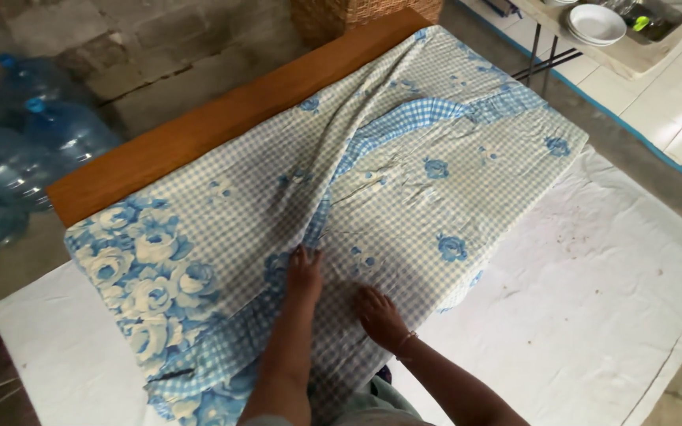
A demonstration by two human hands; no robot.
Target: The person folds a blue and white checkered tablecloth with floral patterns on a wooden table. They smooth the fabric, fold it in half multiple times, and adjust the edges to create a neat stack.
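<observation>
Near the close edge of the table, found a blue-and-white checked cloth (404,173) with rose prints spread out over most of the top, reaching from the near left to the far right. Noted the left hand (304,272) laid on it palm down, fingers stretched out and close together, tips at the foot of a raised fold (341,166); gripped nothing, only pressed. Saw the right hand (380,315) just beside it to the right, likewise flat and spread on the fabric, holding nothing, with a thin bracelet (404,343) at the wrist. Traced the fold from the left fingertips away toward the far right, where a band of bolder blue check curved across.

Judged the step to be smoothing: both palms bearing down on the near part, the ridge not yet flattened. Reckoned a further stroke would call for pushing outward along the ridge while the other palm pinned the cloth, lest the slack merely shift.

Made out beneath the cloth a white sheet (593,268), stained in spots, bare to the right and near left. Saw a brown wooden edge (222,118) along the far side. Spotted large blue water bottles (57,134) on the floor at far left, and stacked white plates (597,22) on a stand at far right.
</observation>
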